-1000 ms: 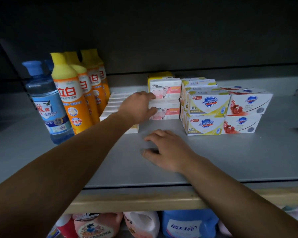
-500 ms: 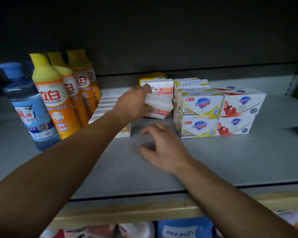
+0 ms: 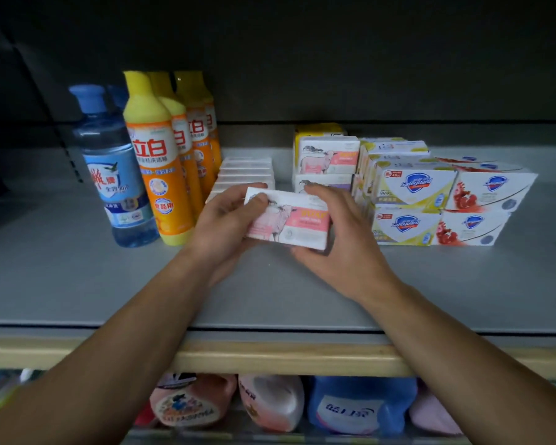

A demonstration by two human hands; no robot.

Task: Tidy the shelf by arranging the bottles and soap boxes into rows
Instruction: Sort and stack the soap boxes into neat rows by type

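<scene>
Pink box (image 3: 288,220) was held above the shelf (image 3: 77,284), centre of view, long face toward the camera, tilted slightly down to the right. Left hand (image 3: 220,226) gripped its left end, thumb on the front face near the top corner. Right hand (image 3: 337,242) gripped the right end, fingers curled over the top edge and thumb under the bottom edge. Box was cardboard, rectangular, white with a pink band and an animal drawing; "SOAP" was faintly legible on the band.

Open grey shelf surface lay at 6 o'clock of the box, out to the front lip, and also toward 4 and 8 o'clock. The lip was a pale wood-coloured strip.

At 12 to 1 o'clock: stack of matching boxes (image 3: 329,155), one with a yellow top behind. At 11 o'clock: row of white boxes (image 3: 246,171) seen from above, running back. At 3 o'clock: Safeguard boxes (image 3: 414,187), two high, "99.9" readable; red-printed Safeguard boxes (image 3: 491,191) just beside them to the right.

At 9 to 10 o'clock: orange bottles (image 3: 156,162) in a file, yellow caps, Chinese label. Blue bottle (image 3: 116,168) beside them, translucent, blue cap.

At 6 o'clock, lower tier: jugs (image 3: 270,403), pink and blue.
</scene>
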